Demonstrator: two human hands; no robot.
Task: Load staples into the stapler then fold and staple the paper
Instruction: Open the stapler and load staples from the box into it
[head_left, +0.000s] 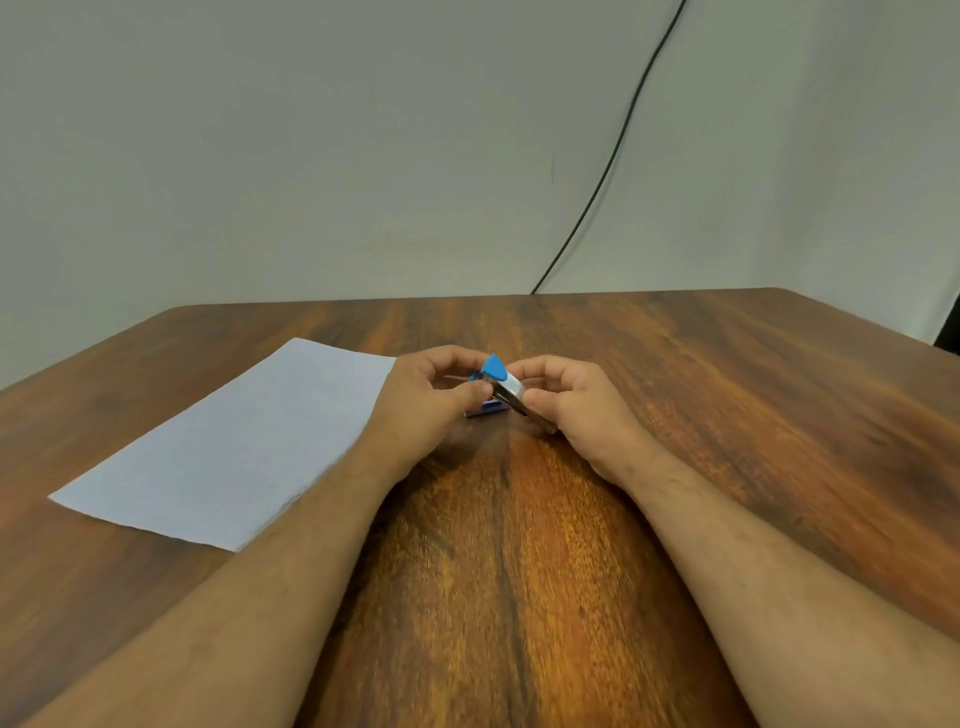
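Head view: both hands' grip, left hand (427, 400), right hand (576, 402), pinching blue stapler (497, 375) (glossy plastic, metal).

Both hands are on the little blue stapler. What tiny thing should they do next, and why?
Probably finish sliding the staples in and close the stapler. Both the left hand and the right hand hold it over the small blue box, and the paper lies flat and unfolded, so loading seems to come first.

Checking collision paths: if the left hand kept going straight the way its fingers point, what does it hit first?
Probably the stapler: the left hand already grips it, fingers pointing right toward the right hand, which holds the other end. The right hand would come next. Depth is unclear from this single view.
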